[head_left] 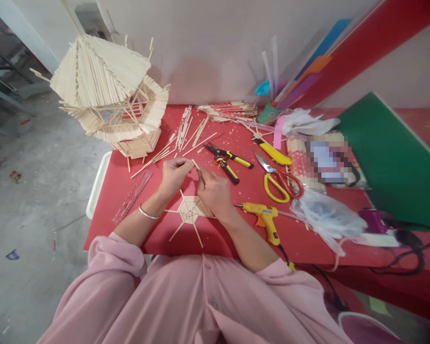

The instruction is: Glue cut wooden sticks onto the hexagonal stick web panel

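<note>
My left hand [174, 174] and my right hand [214, 191] are both closed in a pinch on one short thin wooden stick [196, 166], held just above the red table [125, 191]. Under my right hand lies a flat hexagonal web of glued sticks [188, 211] with spokes pointing outward. A silver bangle sits on my left wrist.
A stick-built pavilion model [109, 93] stands at the table's far left corner. Loose sticks [186, 131] are scattered behind my hands. To the right lie black-yellow pliers [227, 161], a yellow knife [272, 153], yellow-handled scissors [277, 179], a yellow glue gun [265, 217], plastic bags [324, 217] and a green board [390, 157]. A clear ruler [132, 196] lies left.
</note>
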A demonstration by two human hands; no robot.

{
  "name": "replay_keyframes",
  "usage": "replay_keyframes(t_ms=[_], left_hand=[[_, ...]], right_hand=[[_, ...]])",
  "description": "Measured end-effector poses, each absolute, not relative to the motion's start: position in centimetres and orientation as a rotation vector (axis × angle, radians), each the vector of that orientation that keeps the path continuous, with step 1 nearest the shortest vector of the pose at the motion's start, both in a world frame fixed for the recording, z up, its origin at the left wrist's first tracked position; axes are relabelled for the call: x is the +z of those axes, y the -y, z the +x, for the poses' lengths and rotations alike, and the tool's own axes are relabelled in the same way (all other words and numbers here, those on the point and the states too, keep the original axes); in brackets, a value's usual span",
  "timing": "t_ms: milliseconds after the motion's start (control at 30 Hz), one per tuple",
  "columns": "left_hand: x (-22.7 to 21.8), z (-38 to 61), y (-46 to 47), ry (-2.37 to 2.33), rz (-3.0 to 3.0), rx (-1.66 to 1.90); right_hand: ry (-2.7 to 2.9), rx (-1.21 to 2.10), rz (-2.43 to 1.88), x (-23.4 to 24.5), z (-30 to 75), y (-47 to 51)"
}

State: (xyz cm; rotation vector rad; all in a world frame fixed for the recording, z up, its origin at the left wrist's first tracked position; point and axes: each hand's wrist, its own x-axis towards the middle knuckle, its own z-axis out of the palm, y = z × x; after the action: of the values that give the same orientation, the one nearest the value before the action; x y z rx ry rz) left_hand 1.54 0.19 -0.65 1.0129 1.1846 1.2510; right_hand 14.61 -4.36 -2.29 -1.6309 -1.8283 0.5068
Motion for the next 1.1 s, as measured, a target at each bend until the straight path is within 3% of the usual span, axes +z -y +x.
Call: replay_keyframes(t_ms=[167, 367, 500, 633, 800, 1100], left_hand=[[-1.2, 2.1, -0.5, -1.062, 0.555, 1.025], [-2.9, 1.5, -1.7, -1.179, 0.778, 1.145], [-3.7, 0.2, -2.6, -1.325, 1.071, 1.283], [-3.1, -0.5, -2.3, -1.079, 1.717, 1.102], [-2.6, -0.3, -1.4, -0.990, 2.099, 0.812], [-2.8, -1.4, -1.9, -0.984, 2.056, 0.288]], right_hand=[[1.485, 0.935, -1.384, -1.3, 14.6, 3.7], [1.116, 1.396, -1.232, -1.5, 15.6, 2.5], [1.355, 1.083, -1.454, -2.1, 17.0, 2.7], [1.783, 0.594, -1.591, -1.9, 18.2, 3.0], [1.873, 0.582, -1.584, -2.0, 18.8, 3.7], [1.970, 0.486, -1.631, -2.6, 19.6, 6.9]])
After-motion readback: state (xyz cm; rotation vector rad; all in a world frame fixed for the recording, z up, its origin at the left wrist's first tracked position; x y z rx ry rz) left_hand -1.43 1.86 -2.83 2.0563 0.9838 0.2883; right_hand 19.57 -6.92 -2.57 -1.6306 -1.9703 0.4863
